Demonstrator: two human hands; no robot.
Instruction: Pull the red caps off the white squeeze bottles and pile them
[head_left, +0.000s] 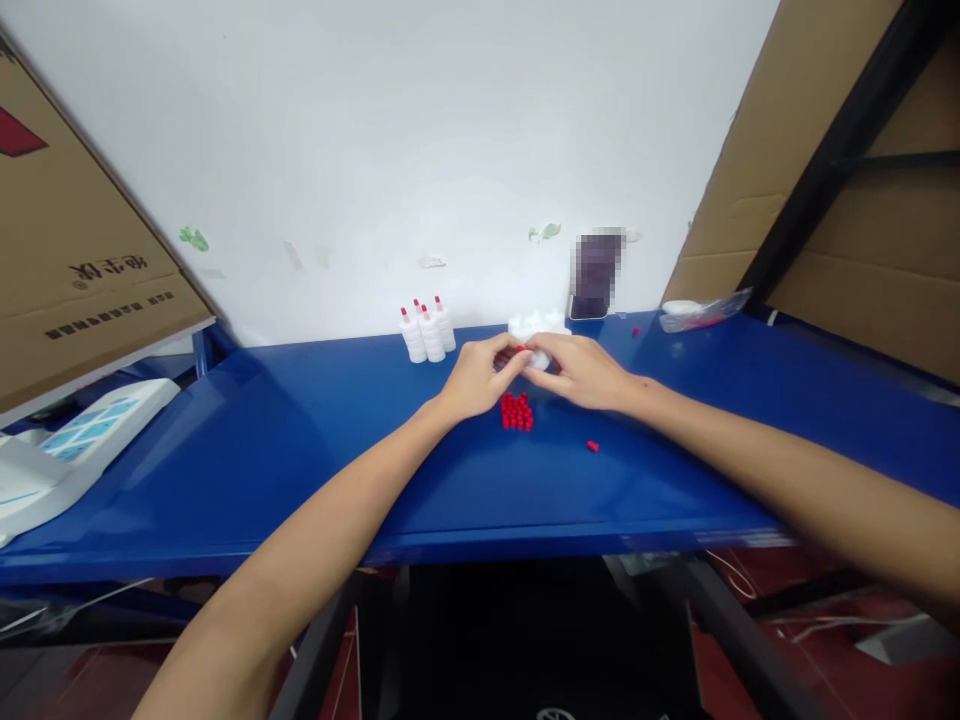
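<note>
My left hand (474, 377) and my right hand (581, 372) meet over the blue table (300, 450). Together they pinch a small white bottle (537, 358), with a red cap (520, 349) at the left fingertips. Just below the hands stands a cluster of several red caps (517, 411). A single red cap (592, 446) lies to the right of it. Behind the hands is a pile of white bottles (537, 323). Three capped white bottles (427, 332) stand upright at the back, left of my hands.
A white weighing scale (67, 450) sits at the left edge. Cardboard boxes (75, 260) lean at the left and the right. A phone (596, 275) leans on the wall; a plastic bag (701, 312) and one loose red cap (636, 331) lie at the back right.
</note>
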